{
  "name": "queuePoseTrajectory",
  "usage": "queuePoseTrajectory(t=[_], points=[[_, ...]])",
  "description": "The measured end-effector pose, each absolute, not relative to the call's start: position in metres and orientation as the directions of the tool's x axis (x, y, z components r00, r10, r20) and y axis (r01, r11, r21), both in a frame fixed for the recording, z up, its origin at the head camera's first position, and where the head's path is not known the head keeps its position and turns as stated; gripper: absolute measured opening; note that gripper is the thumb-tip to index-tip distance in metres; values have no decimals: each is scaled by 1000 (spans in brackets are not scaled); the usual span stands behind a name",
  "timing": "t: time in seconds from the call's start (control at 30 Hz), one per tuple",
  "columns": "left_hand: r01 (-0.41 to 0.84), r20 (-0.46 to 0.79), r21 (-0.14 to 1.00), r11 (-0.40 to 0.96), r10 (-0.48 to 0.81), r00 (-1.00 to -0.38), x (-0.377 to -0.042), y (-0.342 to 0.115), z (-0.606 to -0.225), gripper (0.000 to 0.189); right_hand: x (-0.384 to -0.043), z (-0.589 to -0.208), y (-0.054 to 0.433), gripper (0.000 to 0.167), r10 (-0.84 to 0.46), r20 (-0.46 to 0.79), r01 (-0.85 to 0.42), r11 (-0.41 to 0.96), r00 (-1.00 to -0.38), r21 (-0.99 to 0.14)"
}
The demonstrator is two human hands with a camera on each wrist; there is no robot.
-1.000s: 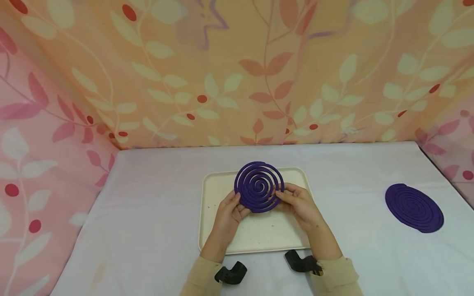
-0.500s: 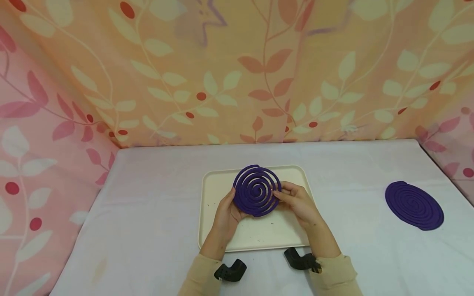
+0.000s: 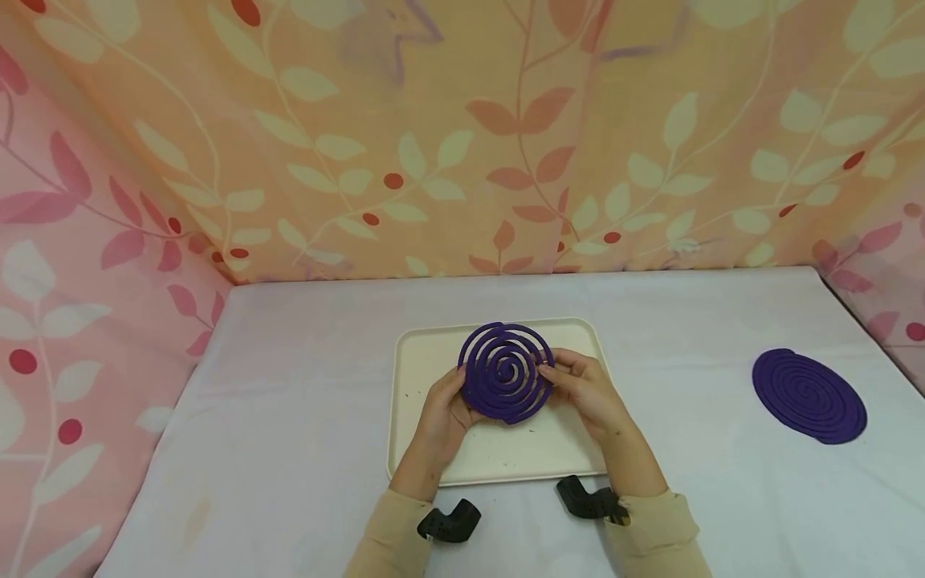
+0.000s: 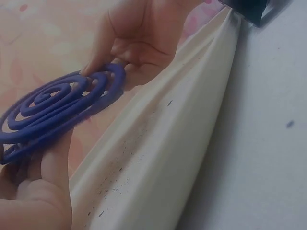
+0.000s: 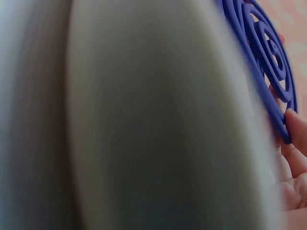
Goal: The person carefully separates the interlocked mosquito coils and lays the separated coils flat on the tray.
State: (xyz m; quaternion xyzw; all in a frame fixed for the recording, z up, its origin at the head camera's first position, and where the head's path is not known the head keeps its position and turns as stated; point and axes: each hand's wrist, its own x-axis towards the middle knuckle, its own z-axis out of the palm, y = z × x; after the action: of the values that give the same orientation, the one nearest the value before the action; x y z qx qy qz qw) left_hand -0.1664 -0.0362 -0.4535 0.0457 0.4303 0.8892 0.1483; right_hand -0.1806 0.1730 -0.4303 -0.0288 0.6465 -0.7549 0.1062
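Both hands hold a purple mosquito coil [image 3: 507, 371] over the cream tray, its loops spread apart with gaps between them. My left hand [image 3: 438, 421] grips the left rim, thumb on top and fingers underneath. On the opposite side my right hand [image 3: 588, 392] pinches the outer loops between thumb and fingers. From the left wrist view the coil [image 4: 72, 106] is seen nearly edge-on, with its rings sitting at slightly different heights. In the right wrist view the coil [image 5: 261, 62] shows at the upper right, while a blurred pale edge covers most of the picture.
Dark crumbs lie on the cream tray [image 3: 499, 466]. A second, tightly wound purple mosquito coil [image 3: 809, 396] lies flat at the right of the white-covered table [image 3: 303, 385]. Patterned cloth [image 3: 433, 160] hangs behind the table and at its sides.
The held coil has tipped and shifted slightly, and its outer loops stand a little further apart. Both hands keep their hold. The second coil stays on the table.
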Motion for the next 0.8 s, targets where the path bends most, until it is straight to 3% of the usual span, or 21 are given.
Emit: queuePoseTrajectory(t=[0.23,0.57,0.8], points=[[-203,-55,787,-583,262,-964,-167,-34,-452,31,-183,-429,171,25,-171,-120,145,-144,-978,-979],[-152,-34,788,-597,204,-978,-169,-35,-454,38,-182,-427,170,16,-83,-167,181,-209,-982,-961],[-146,-119,814,-562,85,-989,-171,-41,-452,33,-180,-424,172,29,2,-220,214,-231,-975,-949]])
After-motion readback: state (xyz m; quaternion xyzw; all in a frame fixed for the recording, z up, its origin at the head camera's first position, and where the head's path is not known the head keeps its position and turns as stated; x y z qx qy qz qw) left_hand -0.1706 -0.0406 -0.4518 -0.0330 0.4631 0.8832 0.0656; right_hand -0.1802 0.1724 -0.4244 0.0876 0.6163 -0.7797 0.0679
